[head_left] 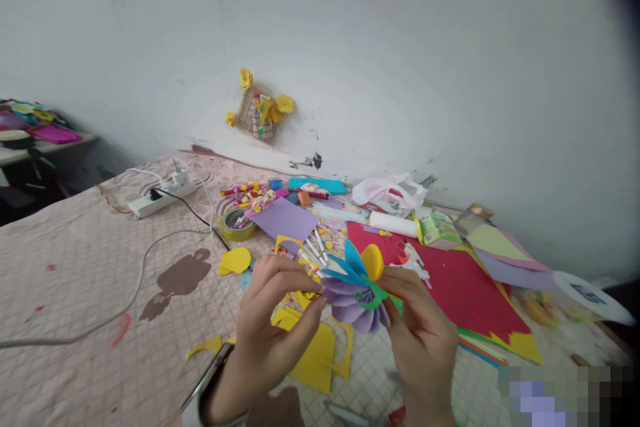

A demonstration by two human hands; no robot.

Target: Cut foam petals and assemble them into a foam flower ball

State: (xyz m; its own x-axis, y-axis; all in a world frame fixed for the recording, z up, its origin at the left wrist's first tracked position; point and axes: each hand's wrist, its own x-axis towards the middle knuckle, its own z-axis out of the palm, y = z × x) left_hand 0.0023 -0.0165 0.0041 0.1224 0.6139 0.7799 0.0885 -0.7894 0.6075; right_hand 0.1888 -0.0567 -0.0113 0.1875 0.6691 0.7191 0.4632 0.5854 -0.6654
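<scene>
Purple paper flower [353,303] with blue, yellow petals.

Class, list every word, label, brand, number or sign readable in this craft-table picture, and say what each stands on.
None can be read: the print on the green packet and the dark label on the white disc are too small or blurred, and the faint marks on the white wall are illegible.
</scene>
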